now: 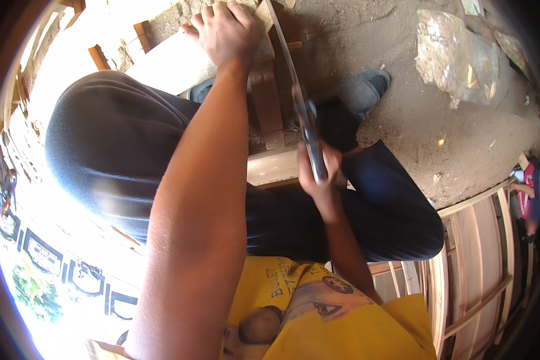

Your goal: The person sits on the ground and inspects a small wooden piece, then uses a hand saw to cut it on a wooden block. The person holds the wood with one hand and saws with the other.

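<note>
My right hand [319, 168] is closed round the dark handle of a handsaw, low in front of my lap. The saw's narrow blade [287, 57], seen nearly edge-on, runs up and slightly left to the end of a pale wooden board [174, 63]. My left hand [228, 33] presses on that board just left of the blade, fingers bent over its far side. Beneath the board's right end stands a brown wooden support [265, 99]. Where the saw's teeth meet the wood is too small to make out.
My sandalled foot [366, 90] rests on the dirt ground right of the support. A pale beam [275, 166] lies across before my lap. Slatted wooden frames [474, 264] stand at the lower right, near another person [527, 192]. A whitish torn sheet [456, 57] lies at the upper right.
</note>
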Demonstrator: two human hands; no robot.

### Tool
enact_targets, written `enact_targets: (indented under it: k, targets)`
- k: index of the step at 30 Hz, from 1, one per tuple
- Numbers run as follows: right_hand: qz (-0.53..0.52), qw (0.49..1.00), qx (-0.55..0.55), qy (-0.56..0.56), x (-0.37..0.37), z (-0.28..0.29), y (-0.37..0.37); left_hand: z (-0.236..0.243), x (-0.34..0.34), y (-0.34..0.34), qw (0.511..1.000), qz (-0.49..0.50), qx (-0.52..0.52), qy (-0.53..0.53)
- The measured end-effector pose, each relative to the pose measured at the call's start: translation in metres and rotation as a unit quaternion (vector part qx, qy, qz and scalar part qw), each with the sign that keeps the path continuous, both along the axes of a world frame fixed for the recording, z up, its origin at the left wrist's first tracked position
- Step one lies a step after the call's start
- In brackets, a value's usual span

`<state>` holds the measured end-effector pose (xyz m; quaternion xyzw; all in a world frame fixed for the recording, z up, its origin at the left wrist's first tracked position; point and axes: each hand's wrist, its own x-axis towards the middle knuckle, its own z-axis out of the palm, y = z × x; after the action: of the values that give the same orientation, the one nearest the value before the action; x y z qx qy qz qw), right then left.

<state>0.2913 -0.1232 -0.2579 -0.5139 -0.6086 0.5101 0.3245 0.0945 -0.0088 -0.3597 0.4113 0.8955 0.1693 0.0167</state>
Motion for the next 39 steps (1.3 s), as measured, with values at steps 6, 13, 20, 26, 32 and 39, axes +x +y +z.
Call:
enact_targets:
  k: [6, 13, 20, 26, 32, 39]
  targets:
    - [0.031, 0.999, -0.009, -0.016, -0.014, 0.0, 0.018, -0.004, 0.002, -0.007, 0.999, 0.016, 0.0, 0.037]
    - [0.051, 0.997, 0.024, -0.044, -0.004, -0.002, 0.024, 0.008, 0.001, -0.002, 0.999, 0.003, -0.026, -0.024]
    - [0.026, 0.992, 0.106, -0.068, 0.013, 0.007, -0.012, -0.001, -0.002, -0.007, 1.0, 0.006, 0.0, 0.008]
    - [0.066, 0.993, -0.087, -0.046, -0.012, 0.005, 0.037, 0.018, 0.002, 0.0, 0.996, 0.012, -0.062, -0.062]
    - [0.049, 0.989, 0.117, -0.074, 0.019, 0.002, -0.023, 0.013, -0.002, -0.006, 1.0, 0.015, -0.011, -0.024]
    - [0.043, 0.996, 0.054, -0.053, -0.006, -0.002, 0.011, 0.009, -0.001, -0.004, 1.0, 0.001, -0.006, -0.009]
